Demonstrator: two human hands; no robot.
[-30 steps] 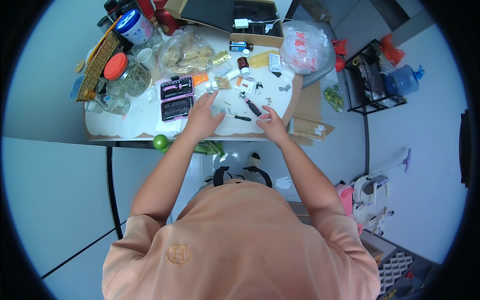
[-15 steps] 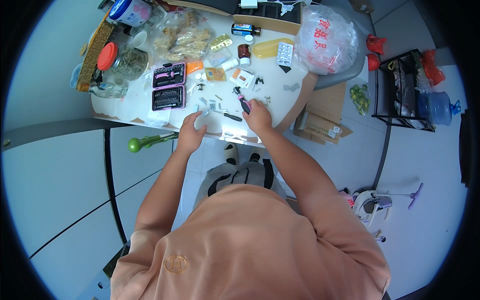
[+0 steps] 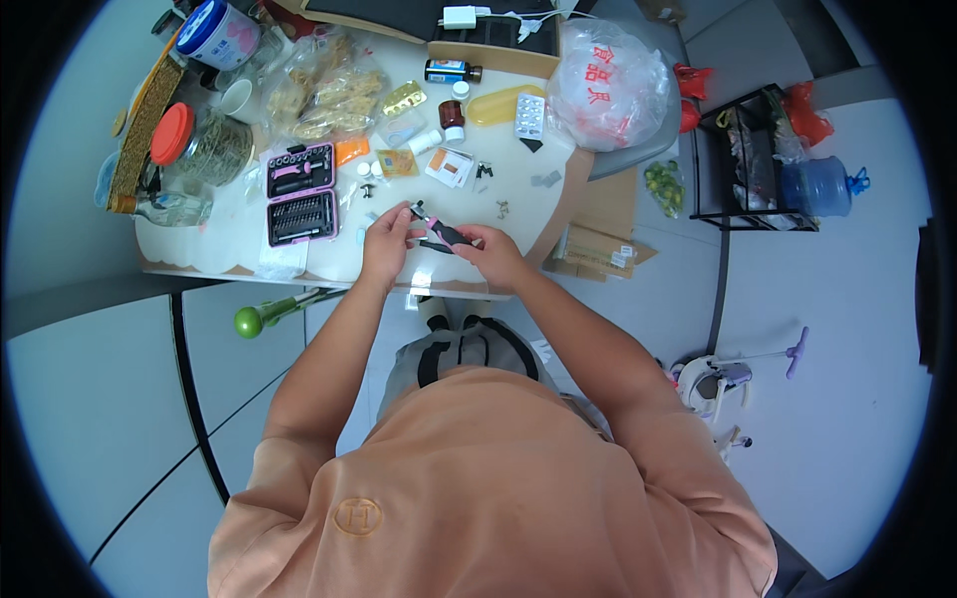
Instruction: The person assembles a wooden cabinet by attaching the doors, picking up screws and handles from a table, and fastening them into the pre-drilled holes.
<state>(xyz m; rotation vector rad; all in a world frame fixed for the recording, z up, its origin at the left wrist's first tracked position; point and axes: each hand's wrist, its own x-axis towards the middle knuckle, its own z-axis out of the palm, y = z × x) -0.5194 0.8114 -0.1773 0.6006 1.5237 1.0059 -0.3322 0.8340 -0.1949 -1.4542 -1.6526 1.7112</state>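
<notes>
My right hand (image 3: pixel 491 255) grips the black and pink handle of a small ratchet wrench (image 3: pixel 446 231) just over the table's near edge. At the wrench's metal head, my left hand (image 3: pixel 385 247) has its thumb and fingers closed in; whether a small part is between them is too small to tell. Beneath the wrench lies a black-handled screwdriver (image 3: pixel 433 246), partly covered. Left of my hands is an open pink-edged tool case (image 3: pixel 302 218) with rows of bits and sockets. Small dark metal pieces (image 3: pixel 484 170) and brass-coloured screws (image 3: pixel 502 209) lie on the tabletop.
Farther back are bags of dried food (image 3: pixel 344 100), a red-lidded jar (image 3: pixel 214 145), brown pill bottles (image 3: pixel 452 115), a blister pack (image 3: pixel 529 117) and a big plastic bag (image 3: pixel 608 85). Cardboard (image 3: pixel 593 246) is on the floor at right; a green-ended handle (image 3: pixel 261 317) juts out below the table's left edge.
The ratchet wrench has moved left and toward me in my right hand. My left hand has risen from the near edge and closed at its head. The view has shifted slightly right.
</notes>
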